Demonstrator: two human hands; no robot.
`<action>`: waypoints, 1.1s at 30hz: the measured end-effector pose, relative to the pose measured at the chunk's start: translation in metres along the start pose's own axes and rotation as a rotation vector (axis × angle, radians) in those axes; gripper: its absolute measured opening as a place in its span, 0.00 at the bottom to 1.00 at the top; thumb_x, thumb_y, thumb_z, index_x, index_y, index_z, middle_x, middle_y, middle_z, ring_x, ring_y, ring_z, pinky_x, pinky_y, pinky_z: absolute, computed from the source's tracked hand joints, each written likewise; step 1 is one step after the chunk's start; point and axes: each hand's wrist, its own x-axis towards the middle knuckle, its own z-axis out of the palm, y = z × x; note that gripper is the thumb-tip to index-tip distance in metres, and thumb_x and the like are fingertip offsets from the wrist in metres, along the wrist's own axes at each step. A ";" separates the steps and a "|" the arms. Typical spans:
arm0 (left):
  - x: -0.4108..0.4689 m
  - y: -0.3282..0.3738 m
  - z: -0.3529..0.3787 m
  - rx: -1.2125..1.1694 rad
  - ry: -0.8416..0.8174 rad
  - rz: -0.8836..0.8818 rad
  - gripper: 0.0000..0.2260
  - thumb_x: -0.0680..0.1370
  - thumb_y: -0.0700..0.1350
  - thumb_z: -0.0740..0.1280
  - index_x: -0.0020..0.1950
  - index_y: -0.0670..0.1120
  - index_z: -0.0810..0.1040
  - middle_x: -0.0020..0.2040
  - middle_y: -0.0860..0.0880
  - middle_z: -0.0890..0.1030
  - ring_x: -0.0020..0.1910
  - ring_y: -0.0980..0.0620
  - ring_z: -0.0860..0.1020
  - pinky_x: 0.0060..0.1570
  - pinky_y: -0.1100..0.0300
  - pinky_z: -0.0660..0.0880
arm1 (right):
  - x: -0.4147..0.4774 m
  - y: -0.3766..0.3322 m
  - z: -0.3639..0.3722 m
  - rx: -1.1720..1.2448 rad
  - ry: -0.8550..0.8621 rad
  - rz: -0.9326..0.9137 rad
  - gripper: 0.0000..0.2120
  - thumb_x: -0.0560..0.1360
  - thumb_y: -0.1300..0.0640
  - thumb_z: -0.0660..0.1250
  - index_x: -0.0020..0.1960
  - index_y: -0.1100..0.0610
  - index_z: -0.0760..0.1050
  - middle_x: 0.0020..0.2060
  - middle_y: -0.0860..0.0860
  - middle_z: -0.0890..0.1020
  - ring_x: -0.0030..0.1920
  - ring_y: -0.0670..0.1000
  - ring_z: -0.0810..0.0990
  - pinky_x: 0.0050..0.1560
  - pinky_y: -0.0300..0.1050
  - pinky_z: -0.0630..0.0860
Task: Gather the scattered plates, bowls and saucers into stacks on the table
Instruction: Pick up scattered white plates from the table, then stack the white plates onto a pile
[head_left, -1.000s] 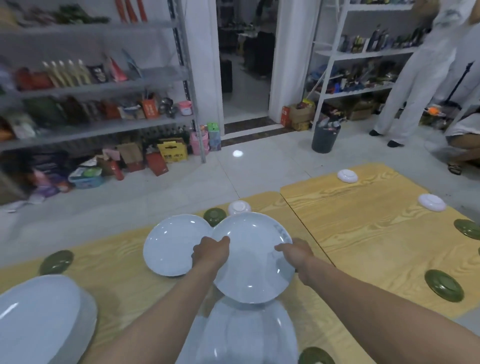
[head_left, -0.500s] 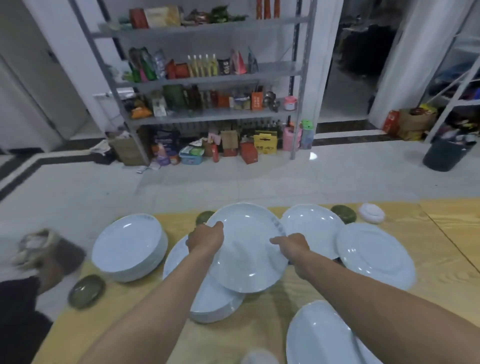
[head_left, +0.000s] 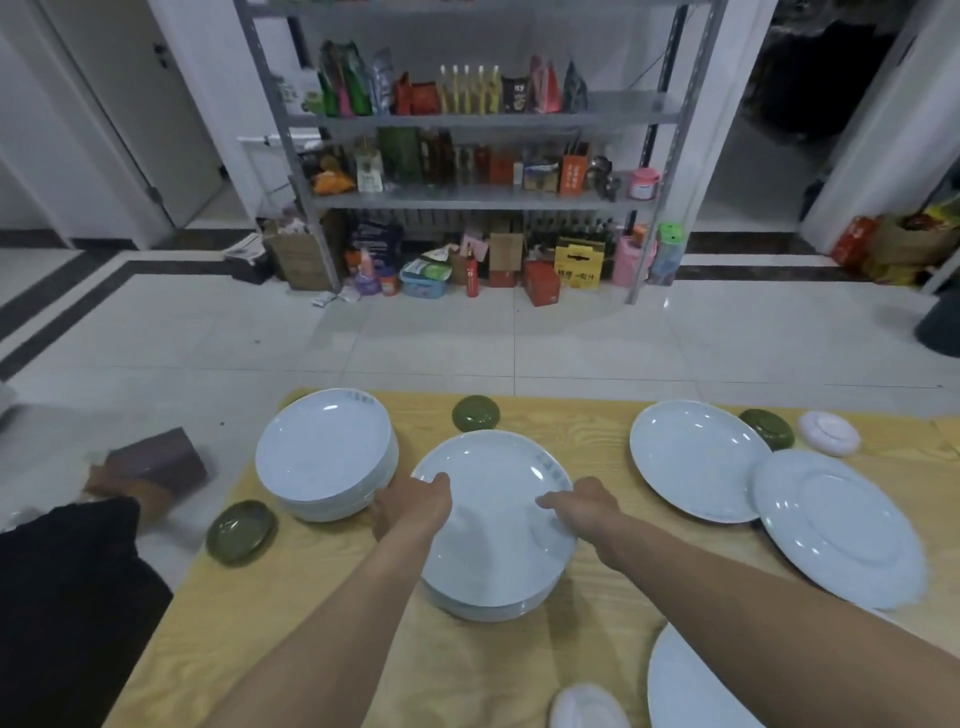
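My left hand (head_left: 410, 506) and my right hand (head_left: 579, 506) grip opposite edges of a white plate (head_left: 493, 514) that rests on top of a stack of white plates (head_left: 488, 605) in the middle of the wooden table (head_left: 311, 613). A taller stack of white plates (head_left: 324, 454) stands just to the left. To the right lie two single white plates, one at the back (head_left: 693, 457) and a larger one (head_left: 839, 525) overlapping it. Another white plate (head_left: 691, 686) shows at the bottom right. Green saucers (head_left: 241, 530) (head_left: 475, 413) (head_left: 766, 428) and small white saucers (head_left: 828, 432) (head_left: 589, 706) are scattered around.
The table's far edge runs behind the plates, with tiled floor beyond. A metal shelf rack (head_left: 467, 197) full of packets and bottles stands against the back wall. A person's dark clothing (head_left: 62, 597) and a hand with a brown object (head_left: 150, 465) are at the left.
The view swung left while both hands carried the white plate from right to left. The plate has come down from a tilted hold onto the middle stack.
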 end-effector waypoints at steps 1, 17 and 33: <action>0.000 -0.001 0.001 -0.022 -0.012 -0.004 0.29 0.76 0.60 0.58 0.69 0.42 0.72 0.67 0.42 0.72 0.65 0.42 0.72 0.63 0.50 0.72 | 0.000 0.001 -0.002 -0.044 -0.010 -0.019 0.29 0.73 0.50 0.71 0.69 0.60 0.68 0.60 0.55 0.77 0.57 0.56 0.78 0.51 0.48 0.77; -0.138 0.105 0.124 0.565 0.179 1.146 0.34 0.79 0.64 0.50 0.79 0.57 0.36 0.79 0.48 0.33 0.77 0.41 0.35 0.74 0.39 0.44 | -0.022 0.099 -0.188 -1.252 0.401 -0.358 0.37 0.73 0.29 0.47 0.66 0.50 0.78 0.66 0.62 0.76 0.63 0.66 0.77 0.58 0.73 0.55; -0.211 0.213 0.321 0.046 -0.341 0.391 0.29 0.75 0.56 0.66 0.71 0.45 0.62 0.65 0.43 0.68 0.63 0.42 0.71 0.61 0.50 0.73 | 0.032 0.217 -0.369 -0.237 0.352 0.081 0.40 0.74 0.40 0.68 0.79 0.51 0.54 0.75 0.57 0.63 0.74 0.57 0.64 0.70 0.53 0.65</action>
